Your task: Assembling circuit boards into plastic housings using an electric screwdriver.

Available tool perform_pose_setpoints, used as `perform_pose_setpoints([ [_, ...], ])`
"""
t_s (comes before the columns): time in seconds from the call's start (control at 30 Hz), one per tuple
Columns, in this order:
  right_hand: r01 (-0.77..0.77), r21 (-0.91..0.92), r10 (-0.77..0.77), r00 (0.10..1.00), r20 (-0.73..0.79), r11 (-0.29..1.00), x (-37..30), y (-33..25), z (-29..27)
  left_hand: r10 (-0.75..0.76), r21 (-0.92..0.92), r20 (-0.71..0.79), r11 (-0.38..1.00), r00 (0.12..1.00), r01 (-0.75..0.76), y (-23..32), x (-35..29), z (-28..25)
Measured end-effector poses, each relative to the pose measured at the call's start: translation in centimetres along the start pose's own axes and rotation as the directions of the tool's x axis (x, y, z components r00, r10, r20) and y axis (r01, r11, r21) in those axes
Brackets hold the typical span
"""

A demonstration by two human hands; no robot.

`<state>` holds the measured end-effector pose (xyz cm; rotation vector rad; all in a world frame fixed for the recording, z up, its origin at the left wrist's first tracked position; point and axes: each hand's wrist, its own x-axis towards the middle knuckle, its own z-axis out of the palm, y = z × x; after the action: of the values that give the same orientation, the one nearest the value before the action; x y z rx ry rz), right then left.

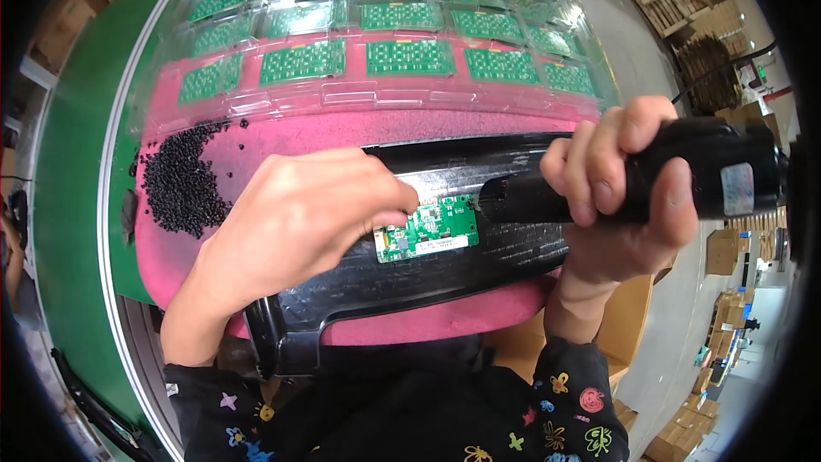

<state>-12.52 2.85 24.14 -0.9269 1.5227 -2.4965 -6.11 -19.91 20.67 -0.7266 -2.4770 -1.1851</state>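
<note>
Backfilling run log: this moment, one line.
left hand: at circuit board | right hand: grips black tool, nose at board's end | board: on black part

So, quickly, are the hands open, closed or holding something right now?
Left hand: fingers curled at the green rectangular circuit board; grip cannot be told.
Right hand: closed, holding the black cylindrical tool.

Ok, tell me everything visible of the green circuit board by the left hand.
The green circuit board is roughly rectangular, with small components, a white strip along its near edge and a pale part at its left end. It lies component side up on the black casing. The left hand partly hides its upper left; the black tool points at its right end, contact unclear.
</note>
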Motion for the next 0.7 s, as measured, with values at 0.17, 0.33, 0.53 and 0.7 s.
perform_pose_setpoints([
  [0.17, -0.019, -0.092, 0.018, 1.000, -0.015, 0.996, 0.1, 0.6, 0.3, 0.042, 0.073, 0.272, 0.995, 0.961, -0.064, 0.0, -0.6, -0.3],
  [0.33, -0.028, -0.105, 0.028, 1.000, -0.005, 0.994, 0.2, 0.7, 0.1, 0.007, 0.179, 0.324, 0.981, 0.946, -0.069, 0.4, -0.8, -0.4],
  [0.53, -0.039, -0.179, 0.039, 0.999, -0.002, 0.983, 0.5, 1.0, 0.4, -0.098, 0.188, 0.364, 0.982, 0.926, 0.030, 0.7, -0.8, -0.6],
  [0.7, -0.093, -0.229, 0.096, 0.995, 0.004, 0.969, 1.0, 1.3, 1.3, -0.139, 0.120, 0.327, 0.987, 0.935, 0.104, 0.5, -0.9, -0.6],
])
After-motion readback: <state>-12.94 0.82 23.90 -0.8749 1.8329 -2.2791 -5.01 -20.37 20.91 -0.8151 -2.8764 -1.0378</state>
